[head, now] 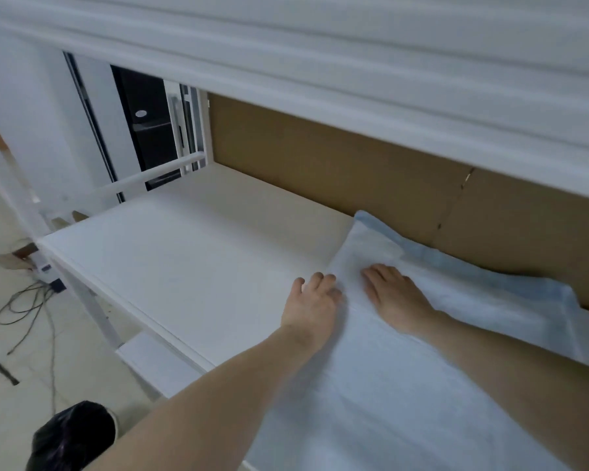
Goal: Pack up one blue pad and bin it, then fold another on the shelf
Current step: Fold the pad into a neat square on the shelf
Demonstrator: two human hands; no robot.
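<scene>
Fingers [381, 277] spread flat, both my hands press the pad [405, 385] on the shelf [184, 253], its long axis running five to eleven o'clock, left hand [312, 307] nearer its nine-o'clock edge.

- Left hand [312, 300] and right hand [400, 295]: both bare, no glove, no ring or watch that shows.
- Both forearms bare up to the frame's lower edge; no sleeve in view.
- Fingernails look short and unpainted, though blur makes that uncertain.
</scene>
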